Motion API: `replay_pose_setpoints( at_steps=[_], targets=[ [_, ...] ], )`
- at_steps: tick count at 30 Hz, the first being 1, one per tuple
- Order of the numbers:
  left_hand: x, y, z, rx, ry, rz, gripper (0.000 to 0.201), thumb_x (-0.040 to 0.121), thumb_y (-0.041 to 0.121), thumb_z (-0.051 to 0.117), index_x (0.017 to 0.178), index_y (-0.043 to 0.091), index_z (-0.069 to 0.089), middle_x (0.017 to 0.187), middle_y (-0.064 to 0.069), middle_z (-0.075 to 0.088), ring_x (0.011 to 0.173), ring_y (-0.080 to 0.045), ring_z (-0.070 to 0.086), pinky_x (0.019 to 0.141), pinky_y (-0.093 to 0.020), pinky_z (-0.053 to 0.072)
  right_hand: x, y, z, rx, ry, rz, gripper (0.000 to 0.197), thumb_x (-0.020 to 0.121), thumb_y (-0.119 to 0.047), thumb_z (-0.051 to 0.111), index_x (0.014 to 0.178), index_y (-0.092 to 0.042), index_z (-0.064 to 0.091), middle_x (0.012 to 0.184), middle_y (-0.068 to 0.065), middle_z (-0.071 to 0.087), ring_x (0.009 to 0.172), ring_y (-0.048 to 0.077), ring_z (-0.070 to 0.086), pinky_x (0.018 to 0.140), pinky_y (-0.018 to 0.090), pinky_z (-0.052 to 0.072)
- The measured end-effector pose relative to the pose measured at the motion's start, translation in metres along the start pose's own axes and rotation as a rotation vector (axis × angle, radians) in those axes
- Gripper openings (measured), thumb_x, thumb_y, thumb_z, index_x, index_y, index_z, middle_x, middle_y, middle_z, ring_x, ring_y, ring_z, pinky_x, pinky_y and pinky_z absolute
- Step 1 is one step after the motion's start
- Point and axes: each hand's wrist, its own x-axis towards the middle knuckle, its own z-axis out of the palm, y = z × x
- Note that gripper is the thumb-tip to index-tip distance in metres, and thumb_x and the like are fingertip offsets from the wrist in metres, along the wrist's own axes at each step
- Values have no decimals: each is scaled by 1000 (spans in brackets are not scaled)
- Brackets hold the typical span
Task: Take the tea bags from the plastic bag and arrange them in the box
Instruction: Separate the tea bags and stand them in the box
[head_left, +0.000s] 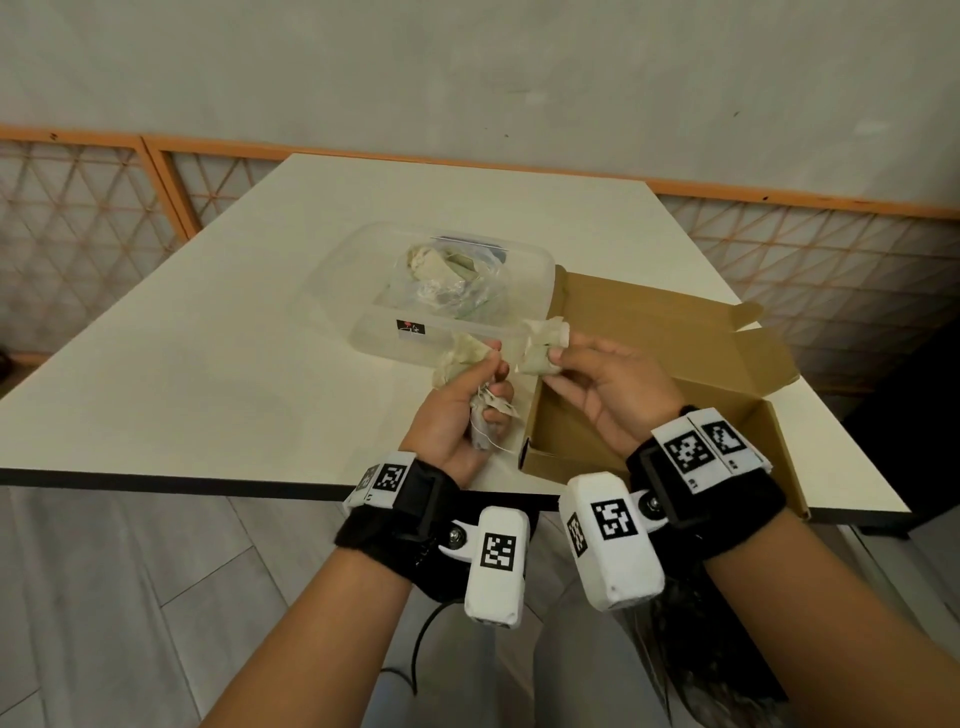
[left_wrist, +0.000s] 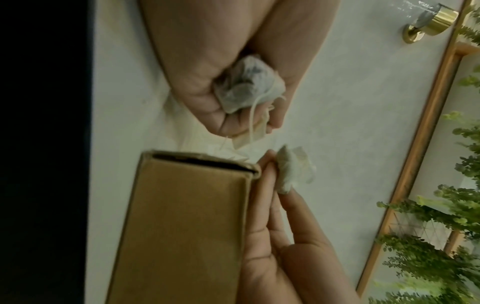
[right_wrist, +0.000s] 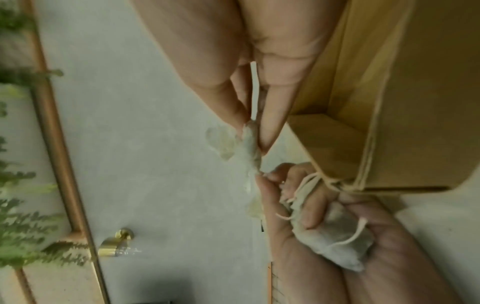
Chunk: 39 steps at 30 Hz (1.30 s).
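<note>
- I hold both hands above the near edge of the worktop (head_left: 182, 364), close together, between the clear container (head_left: 374, 332) and the cardboard box (head_left: 649, 364)
- My left hand (head_left: 457, 415) is curled around a small bunch of tea bags (left_wrist: 249, 82); strings and a paper tag hang out from the fist, and thumb and forefinger pinch one more crumpled bag at the top
- My right hand (head_left: 608, 384) pinches a tea bag (head_left: 540, 348) with thumb and fingertips, so both hands are clamped on tea bags and nearly touch each other
- The box lies to my right, open, with its lid flaps folded back; its long axis runs from me toward the far right corner of the worktop, and my right hand is the nearer one, already partly over the left wall of the box
- I judge that the next move is short: bring the right hand's bag rightward and down into the box
- The plastic bag (head_left: 457, 280) sits inside the container, just beyond my hands, with more tea bags in it
- Count: one box, one container, one plastic bag; the left hand holds at least two tea bags and the right hand one or two, I cannot tell exactly; the floor of the box that I see has no bags on it
</note>
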Motion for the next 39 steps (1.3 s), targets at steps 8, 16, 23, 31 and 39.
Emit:
replay_pose_setpoints(
  at_steps=[8, 16, 23, 31, 39],
  targets=[
    [-2, -4, 2, 253, -58, 73, 27, 79, 25, 70, 100, 12, 58, 64, 5, 48, 49, -1, 45, 35, -12, 35, 2, 6, 6, -29, 12, 42, 8, 87, 1, 56, 82, -3, 60, 89, 11, 67, 75, 14, 68, 73, 23, 57],
    [-6, -6, 6, 310, 44, 110, 12, 84, -1, 59, 84, 11, 59, 52, 2, 49, 37, -3, 42, 34, -14, 32, -6, -23, 2, -901, -46, -150, 39, 75, -33, 73, 109, -20, 60, 101, -4, 62, 93, 7, 60, 84, 22, 49],
    [-8, -6, 8, 285, 46, 118, 18, 84, -5, 56, 89, 12, 63, 57, 0, 46, 45, -3, 43, 34, -13, 31, 8, -46, -7, -1102, -37, -232, 6, 83, -20, 67, 86, -16, 70, 78, -6, 65, 76, 9, 58, 76, 20, 45],
    [-9, -4, 8, 251, -35, 66, 26, 73, 12, 64, 98, 13, 61, 60, 4, 47, 49, -2, 46, 33, -12, 35, 9, -91, -18, -1441, -181, -192, 6, 84, -18, 65, 85, -18, 71, 73, -8, 64, 65, 2, 55, 62, 10, 42],
    [-9, -3, 8, 198, -40, 48, 18, 76, 12, 61, 93, 15, 58, 61, 5, 49, 48, -1, 47, 34, -11, 33, 18, -81, -8, -1780, -323, -49, 15, 83, -26, 66, 94, -17, 72, 80, -8, 61, 76, 8, 51, 74, 23, 39]
  ],
)
